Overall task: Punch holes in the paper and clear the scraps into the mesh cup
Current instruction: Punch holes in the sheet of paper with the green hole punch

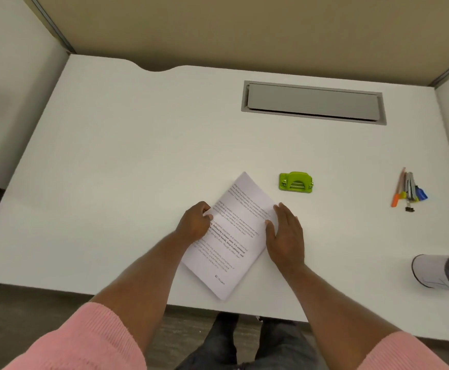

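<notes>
A printed sheet of paper (231,236), folded or stacked, lies at an angle near the desk's front edge. My left hand (194,225) pinches its left edge with curled fingers. My right hand (285,236) lies flat, fingers together, against the paper's right edge. A small green hole punch (295,182) stands on the desk just beyond the paper, to the right, untouched. The mesh cup (442,272) lies on its side at the right edge of the view, partly cut off.
The white desk (138,156) has a grey cable flap (313,102) at the back right. A bunch of pens and a binder clip (407,190) lie far right. Beige partition walls close the desk on three sides.
</notes>
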Available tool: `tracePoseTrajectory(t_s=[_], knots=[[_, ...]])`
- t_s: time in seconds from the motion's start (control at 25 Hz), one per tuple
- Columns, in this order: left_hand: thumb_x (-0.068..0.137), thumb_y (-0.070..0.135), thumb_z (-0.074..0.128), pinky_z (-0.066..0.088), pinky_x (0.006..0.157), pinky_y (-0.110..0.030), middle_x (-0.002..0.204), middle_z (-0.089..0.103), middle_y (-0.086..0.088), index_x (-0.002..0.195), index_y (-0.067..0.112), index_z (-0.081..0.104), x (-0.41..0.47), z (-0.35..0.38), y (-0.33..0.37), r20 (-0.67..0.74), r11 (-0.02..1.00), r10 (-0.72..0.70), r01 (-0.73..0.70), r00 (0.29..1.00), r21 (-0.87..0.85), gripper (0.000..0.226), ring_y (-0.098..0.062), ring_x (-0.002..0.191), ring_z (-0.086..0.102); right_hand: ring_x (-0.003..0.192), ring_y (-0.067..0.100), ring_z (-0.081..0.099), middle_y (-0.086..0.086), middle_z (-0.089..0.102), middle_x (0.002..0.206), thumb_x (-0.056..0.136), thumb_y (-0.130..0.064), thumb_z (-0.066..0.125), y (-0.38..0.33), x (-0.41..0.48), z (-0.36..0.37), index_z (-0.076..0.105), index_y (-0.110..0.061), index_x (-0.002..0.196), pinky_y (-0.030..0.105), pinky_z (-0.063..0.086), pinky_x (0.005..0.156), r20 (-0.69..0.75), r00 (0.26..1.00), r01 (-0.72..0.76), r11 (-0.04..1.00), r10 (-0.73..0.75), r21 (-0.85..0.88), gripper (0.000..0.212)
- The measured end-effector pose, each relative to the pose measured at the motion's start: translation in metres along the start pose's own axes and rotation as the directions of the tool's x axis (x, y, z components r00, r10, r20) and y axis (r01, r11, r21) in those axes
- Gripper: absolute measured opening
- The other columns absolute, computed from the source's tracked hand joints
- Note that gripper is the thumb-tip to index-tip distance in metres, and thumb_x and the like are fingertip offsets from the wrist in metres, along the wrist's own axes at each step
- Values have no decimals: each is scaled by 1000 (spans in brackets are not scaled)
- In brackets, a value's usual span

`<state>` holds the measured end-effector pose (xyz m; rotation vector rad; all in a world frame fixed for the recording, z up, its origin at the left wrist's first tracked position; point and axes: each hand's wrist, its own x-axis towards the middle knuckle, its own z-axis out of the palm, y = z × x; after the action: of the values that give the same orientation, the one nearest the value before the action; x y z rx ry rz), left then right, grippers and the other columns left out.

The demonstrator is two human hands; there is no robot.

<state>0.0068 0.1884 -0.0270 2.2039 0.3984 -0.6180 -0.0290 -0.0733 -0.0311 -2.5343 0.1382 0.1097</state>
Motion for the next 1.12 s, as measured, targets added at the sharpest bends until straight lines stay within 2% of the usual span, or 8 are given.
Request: tracePoseTrajectory(t_s=[0.16, 0.32, 0.44, 0.56, 0.72, 0.84, 0.96, 1.12], knots=[[97, 14, 59, 42, 75, -32, 94, 64, -1, 97, 17, 60, 5, 17, 25, 167, 991, 95, -109, 981, 72, 3, -23, 88, 57, 149, 24, 37, 7, 43, 159, 104, -23, 52, 15, 3, -16, 43, -9, 152, 44, 23, 126, -44, 996, -72, 997, 74, 40, 51], [97, 14, 60, 46, 81, -36, 99, 65, -4, 102, 12, 63, 13, 34, 51, 303, 961, 166, -223, 938, 163, 6, -25, 94, 59, 135, 25, 54, 7, 59, 145, 103, -22, 52, 31, 6, -30, 46, -12, 150, 45, 36, 117, -96, 975, -185, 974, 199, 134, 48], [97, 15, 61, 46, 85, -37, 108, 65, -6, 109, 9, 64, 22, 49, 75, 393, 932, 183, -286, 901, 222, 14, -24, 99, 58, 127, 25, 60, 5, 65, 137, 102, -24, 52, 45, 9, -39, 50, -17, 146, 47, 42, 112, -96, 948, -276, 935, 303, 222, 44], [97, 16, 61, 45, 87, -35, 118, 66, -9, 115, 10, 64, 30, 63, 95, 435, 910, 173, -312, 884, 272, 19, -24, 104, 58, 124, 24, 60, 4, 64, 137, 102, -22, 52, 61, 12, -47, 54, -18, 141, 40, 47, 107, -93, 927, -324, 902, 363, 287, 39], [96, 22, 66, 46, 92, -34, 119, 67, -7, 120, 14, 64, 38, 73, 110, 420, 911, 181, -312, 889, 270, 25, -24, 112, 60, 119, 23, 62, 5, 65, 132, 101, -14, 53, 80, 17, -56, 59, -16, 137, 33, 46, 102, -101, 908, -358, 879, 406, 316, 36], [95, 21, 67, 44, 86, -29, 102, 68, 3, 118, 25, 70, 38, 74, 114, 301, 944, 202, -267, 932, 193, 23, -17, 100, 61, 118, 25, 62, 9, 66, 130, 101, -11, 55, 93, 21, -63, 60, -15, 136, 31, 45, 101, -116, 875, -407, 845, 470, 347, 36], [96, 19, 66, 48, 93, -31, 107, 71, 6, 111, 27, 78, 40, 74, 114, 216, 956, 218, -253, 952, 146, 21, -14, 102, 63, 118, 25, 62, 9, 66, 130, 101, -12, 55, 103, 24, -68, 60, -14, 138, 28, 43, 101, -120, 862, -425, 832, 492, 356, 37], [97, 19, 64, 47, 90, -32, 103, 69, 5, 107, 28, 80, 38, 83, 119, 181, 951, 219, -252, 959, 180, 21, -14, 101, 62, 121, 24, 61, 9, 66, 130, 102, -13, 54, 109, 28, -73, 60, -15, 139, 34, 46, 107, -112, 864, -425, 829, 492, 363, 38]])
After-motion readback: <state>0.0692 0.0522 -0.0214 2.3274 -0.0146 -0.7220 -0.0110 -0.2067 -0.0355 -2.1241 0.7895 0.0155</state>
